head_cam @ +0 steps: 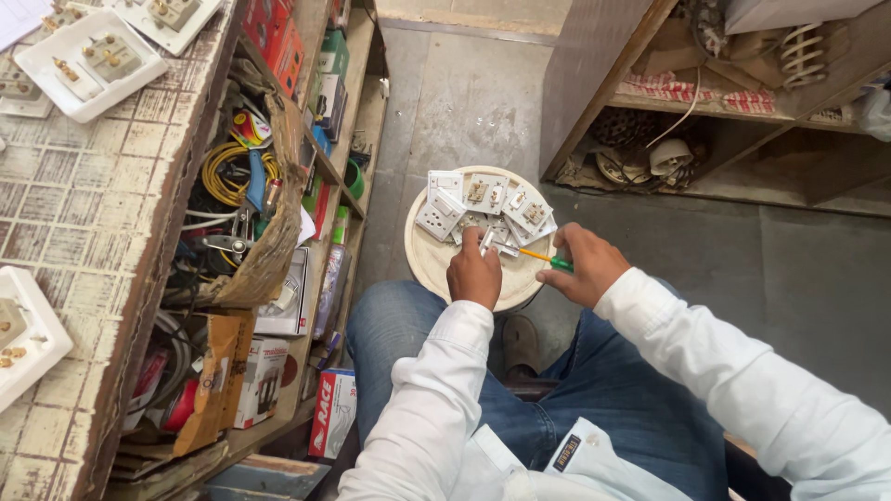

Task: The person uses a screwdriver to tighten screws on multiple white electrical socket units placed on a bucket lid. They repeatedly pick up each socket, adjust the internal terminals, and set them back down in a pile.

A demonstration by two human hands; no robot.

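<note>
Several white switch plates (pixel 483 206) lie piled on a round cream tray (pixel 429 262) on the floor ahead of the knees. The left hand (pixel 474 273) has its grip closed on a small metal part (pixel 486 240); the right hand (pixel 583 264) grips a green-handled screwdriver (pixel 538 257), tip touching that part.

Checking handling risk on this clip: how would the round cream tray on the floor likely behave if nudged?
The round cream tray looks like stiff plastic, so it would probably slide flat on the smooth floor rather than tip. The loose switch plates piled on it would likely shift or spill.
</note>
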